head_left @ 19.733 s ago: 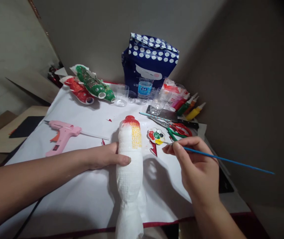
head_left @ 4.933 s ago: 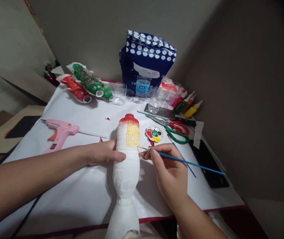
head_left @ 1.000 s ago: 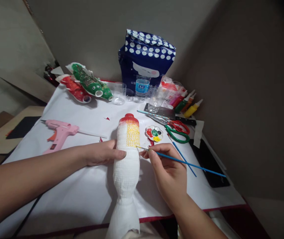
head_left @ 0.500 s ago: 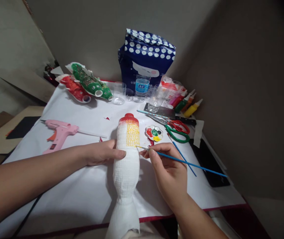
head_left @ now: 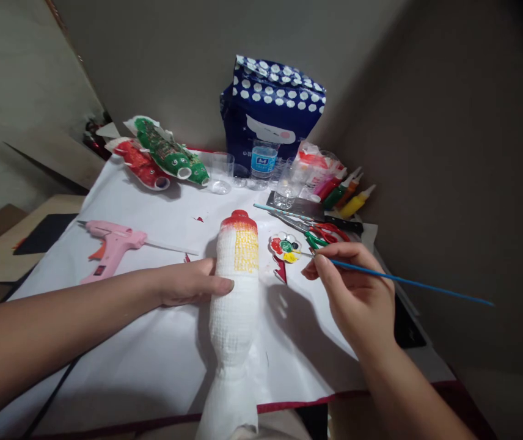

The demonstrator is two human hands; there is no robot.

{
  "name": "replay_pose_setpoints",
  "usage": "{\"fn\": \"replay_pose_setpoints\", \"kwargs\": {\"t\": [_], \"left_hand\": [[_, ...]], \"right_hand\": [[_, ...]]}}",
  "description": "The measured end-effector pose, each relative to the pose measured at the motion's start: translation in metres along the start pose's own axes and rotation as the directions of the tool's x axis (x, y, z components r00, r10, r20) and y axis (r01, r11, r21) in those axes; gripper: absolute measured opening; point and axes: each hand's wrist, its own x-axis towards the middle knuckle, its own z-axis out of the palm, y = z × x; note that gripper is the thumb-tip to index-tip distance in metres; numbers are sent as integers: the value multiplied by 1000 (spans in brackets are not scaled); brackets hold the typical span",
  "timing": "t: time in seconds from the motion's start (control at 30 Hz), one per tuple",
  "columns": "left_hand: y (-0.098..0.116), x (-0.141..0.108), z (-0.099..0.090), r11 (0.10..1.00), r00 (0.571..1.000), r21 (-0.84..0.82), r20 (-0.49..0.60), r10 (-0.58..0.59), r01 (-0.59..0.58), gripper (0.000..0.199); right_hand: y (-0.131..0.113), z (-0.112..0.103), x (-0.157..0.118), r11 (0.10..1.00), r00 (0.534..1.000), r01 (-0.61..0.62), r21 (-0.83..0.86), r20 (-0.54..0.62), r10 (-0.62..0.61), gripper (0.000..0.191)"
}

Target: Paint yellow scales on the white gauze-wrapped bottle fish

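Note:
My left hand (head_left: 197,282) is closed around a white gauze-covered bottle shape (head_left: 234,318), thumb across its front. Red paint covers the neck end of this shape, and a yellow patch runs down its upper right side; its lower end narrows, then flares like a tail. Between thumb and fingers, my right hand (head_left: 353,287) pinches a thin blue paintbrush (head_left: 408,281). The brush tip is over the flower-shaped paint palette (head_left: 284,247), near the yellow and green wells; whether it touches the paint I cannot tell.
A pink glue gun (head_left: 112,244) lies on the left. Behind stand red and green painted fish (head_left: 165,150), clear plastic cups (head_left: 221,174) and a blue polka-dot bag (head_left: 273,110). Scissors (head_left: 330,232), a knife (head_left: 344,223) and paint bottles (head_left: 355,201) are on the right.
My right hand has moved right with the paintbrush, taking its tip from the yellow patch to the palette. My left hand still holds the bottle shape in place.

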Motion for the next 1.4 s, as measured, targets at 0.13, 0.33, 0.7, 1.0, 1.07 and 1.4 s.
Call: {"fn": "replay_pose_setpoints", "kwargs": {"t": [0.13,0.33,0.7,1.0,1.07,1.4], "left_hand": [[0,0,0,1000,1000,-12,-8,1,-1,77],[1,1,1,998,999,-53,41,26,-23,72],[7,-3,8,1000,999,-23,-48,-23,22,62],[4,0,2,998,1000,-61,31,-4,6,74],[6,-1,4,998,1000,-57,22,-5,6,71],[7,-1,6,999,999,-49,-23,-23,22,71]], "right_hand": [[28,-6,19,993,992,-43,-114,109,56,15],[53,3,20,978,991,-10,-207,127,37,21],[59,3,20,940,985,92,-328,167,-38,19],[62,3,19,930,982,105,-351,182,-42,20],[62,3,20,931,983,104,-351,180,-42,20],[64,5,18,953,990,84,-292,134,-46,14]]}}
